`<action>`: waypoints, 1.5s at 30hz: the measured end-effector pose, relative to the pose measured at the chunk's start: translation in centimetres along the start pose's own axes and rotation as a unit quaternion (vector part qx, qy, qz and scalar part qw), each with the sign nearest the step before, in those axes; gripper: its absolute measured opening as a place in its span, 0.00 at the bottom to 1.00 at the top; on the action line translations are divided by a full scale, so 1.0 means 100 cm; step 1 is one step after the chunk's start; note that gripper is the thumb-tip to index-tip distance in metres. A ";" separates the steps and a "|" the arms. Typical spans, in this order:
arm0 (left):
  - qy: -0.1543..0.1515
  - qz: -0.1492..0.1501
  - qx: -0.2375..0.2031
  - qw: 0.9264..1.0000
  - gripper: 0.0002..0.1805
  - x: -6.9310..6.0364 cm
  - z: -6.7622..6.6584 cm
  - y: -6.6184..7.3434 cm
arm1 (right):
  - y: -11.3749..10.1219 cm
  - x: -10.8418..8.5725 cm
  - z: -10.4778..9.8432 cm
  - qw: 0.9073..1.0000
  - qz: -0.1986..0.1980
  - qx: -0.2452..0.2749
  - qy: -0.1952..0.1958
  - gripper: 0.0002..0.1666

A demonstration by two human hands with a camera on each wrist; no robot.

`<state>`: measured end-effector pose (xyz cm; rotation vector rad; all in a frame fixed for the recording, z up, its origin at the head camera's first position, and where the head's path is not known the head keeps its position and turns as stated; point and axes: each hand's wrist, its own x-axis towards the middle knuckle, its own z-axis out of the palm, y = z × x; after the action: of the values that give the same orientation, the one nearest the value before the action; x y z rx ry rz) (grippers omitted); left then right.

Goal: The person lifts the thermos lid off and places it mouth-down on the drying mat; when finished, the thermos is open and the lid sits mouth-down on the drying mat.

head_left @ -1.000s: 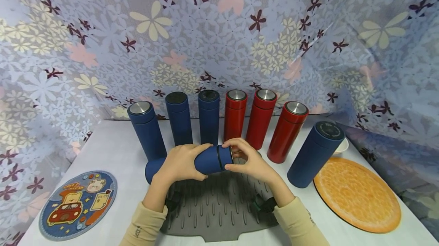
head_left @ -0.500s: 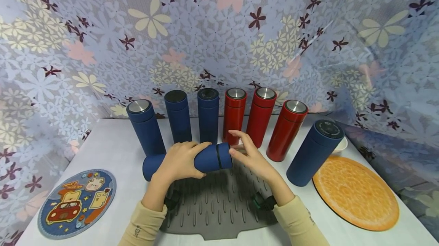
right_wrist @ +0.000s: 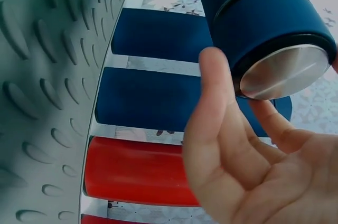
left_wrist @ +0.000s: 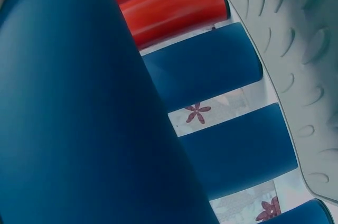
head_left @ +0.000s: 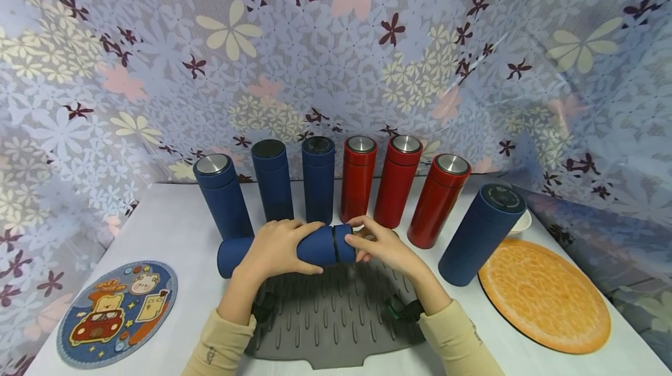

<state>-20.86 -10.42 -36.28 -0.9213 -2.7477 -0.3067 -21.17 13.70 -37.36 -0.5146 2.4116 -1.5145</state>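
1. Far left, three blue bottles [head_left: 223, 195] stand upright in a row; the blue cartoon mat [head_left: 117, 312] lies nearer. Neither shows any change.
2. The left hand [head_left: 275, 248] is wrapped round the lying blue bottle [head_left: 318, 246], which it holds on its side over the far part of the grey mat [head_left: 320, 329]. This grip has stayed the same over the last second.
3. At that bottle's right end is its lid [head_left: 345, 243], with the steel end [right_wrist: 285, 71] facing right. A dark band shows between lid and body; whether the lid has turned cannot be told.
4. The right hand [head_left: 385, 248] is what has changed: half a second ago its fingers were spread away from the lid, and now they are bent about it again. Whether they clamp it or only touch cannot be told. This suggests the handling is centred on the lid, with the left hand steadying.
5. Beyond stand the red bottles [head_left: 359, 183]; at right, one more blue bottle [head_left: 479, 239] is upright beside the orange mat [head_left: 546, 300], both unchanged.
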 end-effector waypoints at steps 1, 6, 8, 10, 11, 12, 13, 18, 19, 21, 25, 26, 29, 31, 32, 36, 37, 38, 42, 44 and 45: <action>0.000 0.001 0.002 1.000 0.42 0.000 0.000 0.000 | 0.001 0.000 0.000 1.000 -0.001 0.007 -0.003 0.28; -0.003 0.001 0.000 1.000 0.42 -0.001 0.001 0.001 | 0.004 -0.001 -0.003 0.999 -0.022 0.026 -0.030 0.31; -0.006 0.000 -0.003 1.000 0.42 -0.001 0.001 0.001 | 0.005 -0.001 -0.004 0.998 -0.038 0.021 -0.041 0.34; -0.009 -0.002 -0.005 1.000 0.42 -0.002 0.001 0.001 | 0.005 -0.002 -0.005 0.997 -0.055 0.011 -0.046 0.38; -0.010 -0.003 -0.005 1.000 0.42 -0.002 0.001 0.001 | 0.005 -0.002 -0.006 0.997 -0.062 0.004 -0.046 0.40; -0.011 -0.003 -0.006 1.000 0.42 -0.002 0.001 0.001 | 0.004 -0.002 -0.006 0.997 -0.067 0.001 -0.047 0.41; -0.012 -0.004 -0.005 1.000 0.42 -0.002 0.001 0.001 | 0.004 -0.002 -0.006 0.996 -0.071 -0.001 -0.047 0.42; -0.004 0.000 -0.002 1.000 0.43 -0.003 0.001 0.000 | 0.004 -0.001 -0.006 0.997 -0.067 -0.007 -0.043 0.39; -0.003 0.000 -0.001 1.000 0.42 -0.003 0.002 -0.001 | 0.004 -0.001 -0.006 0.997 -0.060 -0.006 -0.040 0.37; -0.001 0.000 -0.001 1.000 0.42 -0.003 0.002 -0.001 | 0.004 0.000 -0.005 0.999 -0.041 -0.004 -0.033 0.34; 0.003 0.000 0.001 1.000 0.42 -0.002 0.001 0.000 | 0.004 0.000 -0.004 1.000 -0.006 -0.007 -0.021 0.30; 0.004 0.001 0.003 1.000 0.42 -0.002 0.001 0.000 | 0.004 0.000 -0.004 1.000 -0.003 -0.009 -0.021 0.30; 0.002 0.004 0.004 1.000 0.42 -0.001 0.001 0.000 | 0.006 0.001 -0.004 1.000 -0.006 -0.008 -0.024 0.30; 0.000 0.004 0.003 1.000 0.42 -0.001 0.000 0.001 | 0.007 0.001 -0.005 0.999 -0.014 0.002 -0.030 0.30; -0.001 0.003 0.002 1.000 0.42 -0.001 0.000 0.001 | 0.007 0.001 -0.005 0.999 -0.021 0.005 -0.033 0.31; -0.001 0.002 0.000 1.000 0.42 -0.001 0.000 0.001 | 0.008 0.001 -0.008 0.998 -0.052 0.008 -0.044 0.34; -0.001 0.002 0.000 1.000 0.42 -0.001 0.000 0.001 | 0.008 0.001 -0.008 0.997 -0.062 0.008 -0.046 0.36; -0.001 0.002 0.001 1.000 0.42 -0.001 0.000 0.001 | 0.008 0.001 -0.008 0.996 -0.069 0.009 -0.048 0.37; -0.002 0.002 0.000 1.000 0.42 -0.001 0.000 0.001 | 0.006 0.000 -0.008 0.995 -0.085 0.018 -0.054 0.40; -0.001 0.002 0.000 1.000 0.42 -0.001 0.000 0.001 | 0.005 0.000 -0.008 0.995 -0.080 0.014 -0.053 0.40; 0.000 0.002 0.000 1.000 0.42 -0.001 -0.001 0.000 | 0.004 0.000 -0.007 0.996 -0.074 0.011 -0.049 0.39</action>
<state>-20.73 -10.46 -36.26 -0.9273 -2.7452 -0.3061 -21.50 14.48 -37.41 -0.7587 2.3251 -1.5340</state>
